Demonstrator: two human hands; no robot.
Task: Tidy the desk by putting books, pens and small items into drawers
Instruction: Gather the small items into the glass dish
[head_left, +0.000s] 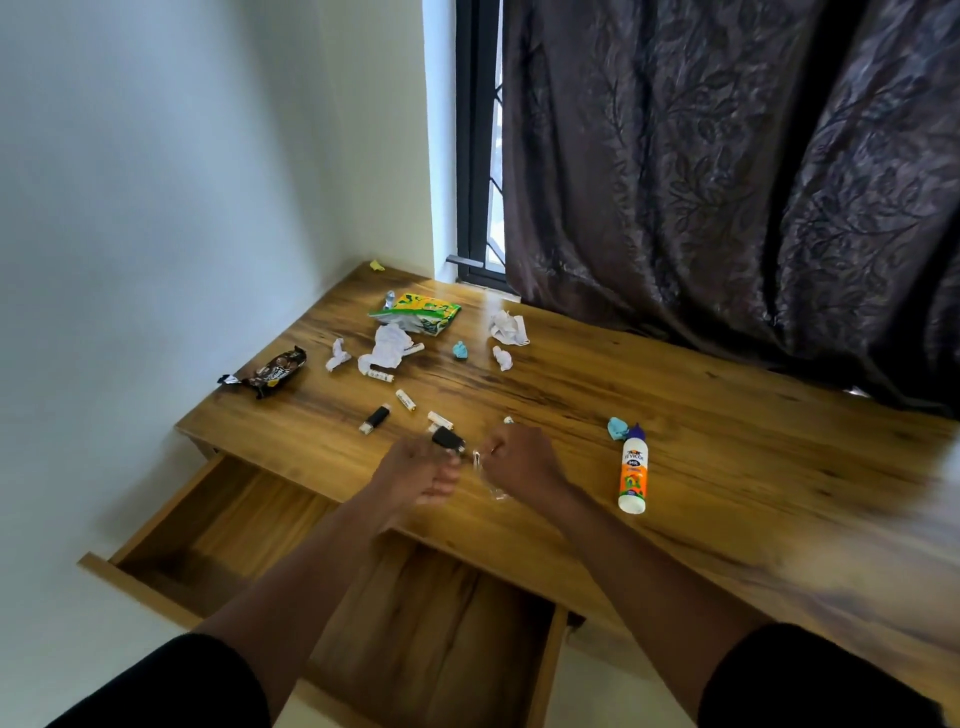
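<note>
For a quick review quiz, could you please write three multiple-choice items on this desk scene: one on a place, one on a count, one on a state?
1. Where does the glue bottle lie?
A. On the desk, right of the hands
B. In the drawer
C. By the snack packet

2. How many blue paper balls are on the desk?
A. None
B. Two
C. Five

3. What state is the drawer in?
A. Shut
B. Pulled open, with nothing seen inside
C. Open and full of books

Answers:
1. A: the bottle lies on its side on the desk, beyond the right hand.
2. B: one blue ball lies among the white scraps, another by the bottle's cap.
3. B: the drawer stands out below the left hand, bare wood showing.
</note>
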